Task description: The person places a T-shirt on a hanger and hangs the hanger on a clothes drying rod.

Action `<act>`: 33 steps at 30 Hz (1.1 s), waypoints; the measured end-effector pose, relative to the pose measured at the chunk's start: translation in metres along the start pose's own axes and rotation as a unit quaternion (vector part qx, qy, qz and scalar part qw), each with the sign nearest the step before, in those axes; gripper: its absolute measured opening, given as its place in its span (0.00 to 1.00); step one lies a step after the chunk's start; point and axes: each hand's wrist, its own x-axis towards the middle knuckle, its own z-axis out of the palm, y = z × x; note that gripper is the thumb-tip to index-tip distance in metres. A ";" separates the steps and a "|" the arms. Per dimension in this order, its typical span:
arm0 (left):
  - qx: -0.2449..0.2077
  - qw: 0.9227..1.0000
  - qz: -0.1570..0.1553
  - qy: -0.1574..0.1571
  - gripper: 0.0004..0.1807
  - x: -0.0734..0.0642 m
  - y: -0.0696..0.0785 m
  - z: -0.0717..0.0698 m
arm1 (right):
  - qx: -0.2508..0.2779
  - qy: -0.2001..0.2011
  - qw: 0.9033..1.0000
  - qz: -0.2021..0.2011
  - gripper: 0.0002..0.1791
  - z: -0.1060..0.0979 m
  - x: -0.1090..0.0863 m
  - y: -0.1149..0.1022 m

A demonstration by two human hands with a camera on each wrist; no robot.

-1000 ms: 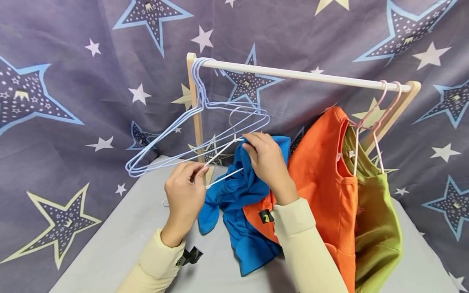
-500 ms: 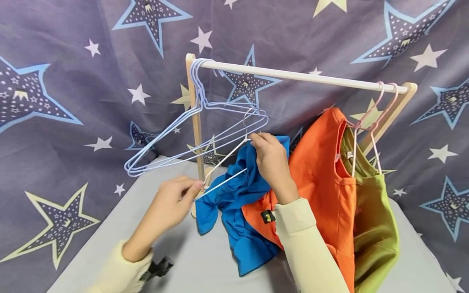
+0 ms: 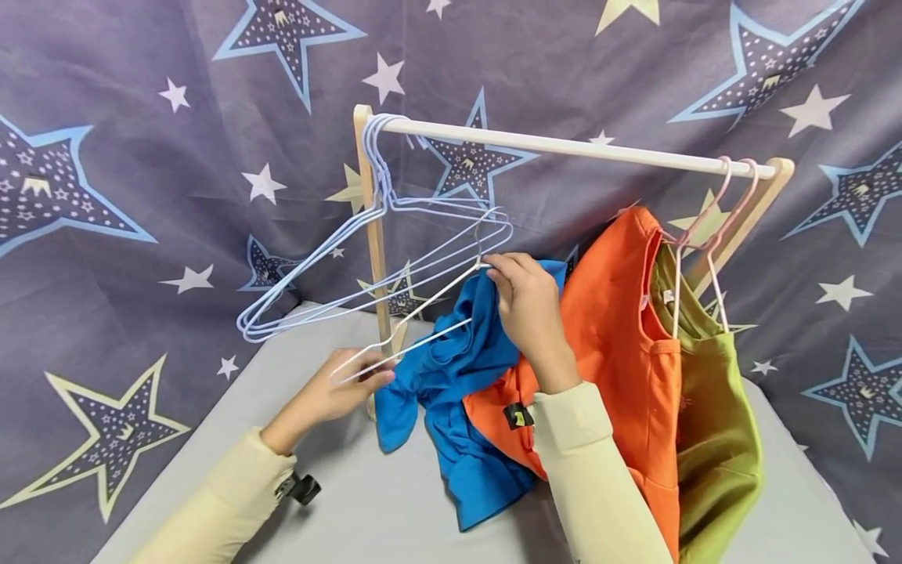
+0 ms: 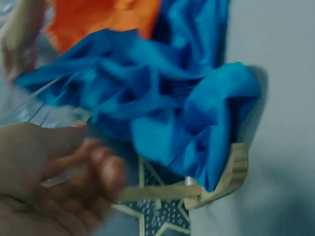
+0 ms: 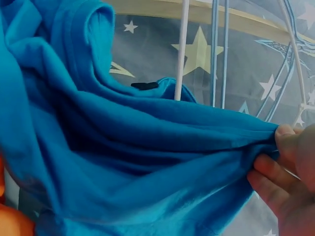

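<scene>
My right hand [image 3: 528,313] pinches the fabric of a blue shirt [image 3: 468,364] near the neck of a white wire hanger [image 5: 182,49]. In the right wrist view, thumb and fingers grip a gathered edge of the shirt, and the hanger's bar runs into it beside the ribbed collar. The hanger's right part is hidden in the shirt; its bare left end sticks out toward my left hand [image 3: 345,385]. That hand lies behind the hanger's end in the head view. In the left wrist view its fingers are blurred and loosely curled, with nothing seen between them.
A clothes rack with a white rail [image 3: 550,144] stands behind. Several light-blue hangers [image 3: 310,262] hang at its left end. An orange garment [image 3: 613,337] and an olive-green garment [image 3: 726,423] hang on pink hangers at the right. The shirt's lower part rests on the grey surface [image 3: 395,501].
My left hand has let go of the hanger's left side and moved down and left to its end. The hanger has shifted slightly right; my right hand keeps its pinch on the shirt.
</scene>
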 end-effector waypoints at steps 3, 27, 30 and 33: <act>0.016 0.995 0.090 0.037 0.09 0.016 0.003 0.019 | 0.008 0.005 1.000 0.006 0.10 -0.002 0.000 0.001; 0.213 0.943 0.247 0.063 0.23 0.032 -0.011 0.032 | 0.022 0.068 0.997 0.018 0.08 -0.007 0.000 0.005; 0.194 0.943 0.256 0.087 0.28 0.027 -0.012 0.016 | 0.018 0.076 0.997 0.022 0.08 -0.009 0.000 0.007; 0.180 0.937 0.280 0.105 0.28 0.022 -0.012 0.001 | 0.014 0.079 0.996 0.025 0.08 -0.010 -0.001 0.008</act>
